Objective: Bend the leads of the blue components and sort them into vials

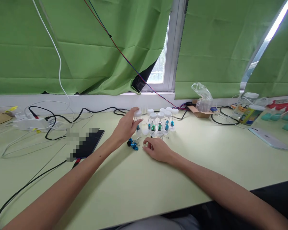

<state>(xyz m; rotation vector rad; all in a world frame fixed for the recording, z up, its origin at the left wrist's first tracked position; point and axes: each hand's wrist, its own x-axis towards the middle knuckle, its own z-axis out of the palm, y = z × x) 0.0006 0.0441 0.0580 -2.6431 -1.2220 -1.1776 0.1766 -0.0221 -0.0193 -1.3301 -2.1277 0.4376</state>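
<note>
Head view: right hand [158, 150] rests on the table [134, 191], fingers curled — cannot tell whether they pinch anything. At its nine o'clock, a small heap of blue parts [133, 145] lies loose. Left hand [127, 125], at ten o'clock, has thumb and fingers closed about a white-capped vial [138, 130]. Other capped vials [160, 123] stand clustered at twelve, blue and green pieces [153, 128] inside; farther, at two — a cardboard box [199, 113].

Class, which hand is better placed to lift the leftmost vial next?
Likely left: the left hand is at that vial, while the right hand sits apart from it, beside loose blue parts.
</note>
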